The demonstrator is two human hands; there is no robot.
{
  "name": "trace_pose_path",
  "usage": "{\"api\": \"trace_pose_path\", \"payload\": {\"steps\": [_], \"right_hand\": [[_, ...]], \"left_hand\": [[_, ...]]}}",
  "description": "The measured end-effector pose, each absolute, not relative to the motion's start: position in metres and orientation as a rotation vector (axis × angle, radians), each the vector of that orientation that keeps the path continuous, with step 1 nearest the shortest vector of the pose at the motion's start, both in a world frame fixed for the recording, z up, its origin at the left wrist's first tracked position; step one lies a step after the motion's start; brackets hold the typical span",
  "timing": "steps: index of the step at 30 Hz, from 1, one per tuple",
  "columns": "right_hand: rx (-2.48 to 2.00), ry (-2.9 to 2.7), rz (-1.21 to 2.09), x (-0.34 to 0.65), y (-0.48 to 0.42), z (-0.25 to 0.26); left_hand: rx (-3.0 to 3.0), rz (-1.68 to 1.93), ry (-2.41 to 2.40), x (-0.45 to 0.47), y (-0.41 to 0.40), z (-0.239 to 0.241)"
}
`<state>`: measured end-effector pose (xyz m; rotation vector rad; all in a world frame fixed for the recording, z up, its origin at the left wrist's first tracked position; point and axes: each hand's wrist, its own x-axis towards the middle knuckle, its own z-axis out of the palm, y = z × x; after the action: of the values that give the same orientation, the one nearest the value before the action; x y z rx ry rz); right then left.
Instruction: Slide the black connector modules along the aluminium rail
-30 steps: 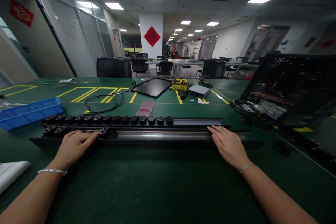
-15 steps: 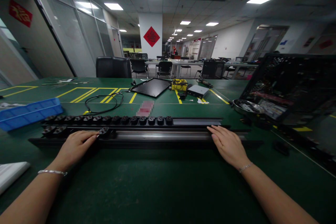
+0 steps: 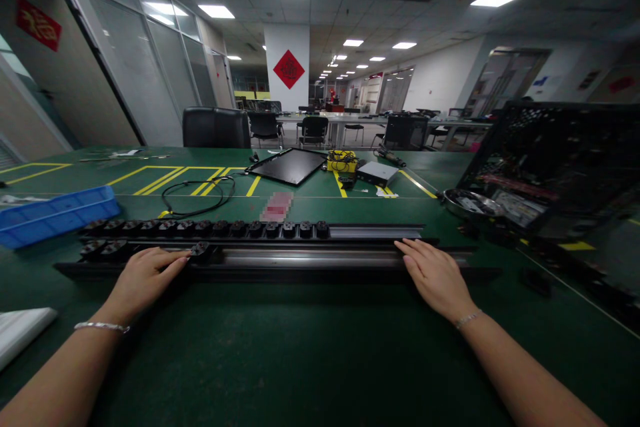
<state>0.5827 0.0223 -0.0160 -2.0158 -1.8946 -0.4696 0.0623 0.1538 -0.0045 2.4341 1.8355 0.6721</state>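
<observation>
Two long black rails lie side by side across the green table [image 3: 310, 353]. The far rail [image 3: 260, 231] carries a row of several black socket modules on its left two thirds. The near rail [image 3: 300, 260] holds a few modules at its left end and shows a bare metal channel to the right. My left hand [image 3: 143, 280] lies flat on the near rail, fingertips touching a black module [image 3: 200, 251]. My right hand [image 3: 435, 277] rests flat, fingers stretched out, on the right part of the near rail. Neither hand holds anything.
A blue plastic tray [image 3: 55, 213] sits at the left, a white object [image 3: 23, 330] at the near left edge. Behind the rails lie a black cable loop [image 3: 197, 195], a dark flat panel [image 3: 293, 165], a yellow box [image 3: 343, 161] and a grey box [image 3: 379, 173]. An open computer case [image 3: 555, 167] stands at the right.
</observation>
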Motion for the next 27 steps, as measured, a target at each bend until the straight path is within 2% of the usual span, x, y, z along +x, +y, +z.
{"api": "trace_pose_path", "payload": {"steps": [27], "right_hand": [[-2.022,-1.890,-0.453,0.583,0.022,-0.017]], "left_hand": [[2.570,0.634,1.784,0.056,0.159,-0.014]]}}
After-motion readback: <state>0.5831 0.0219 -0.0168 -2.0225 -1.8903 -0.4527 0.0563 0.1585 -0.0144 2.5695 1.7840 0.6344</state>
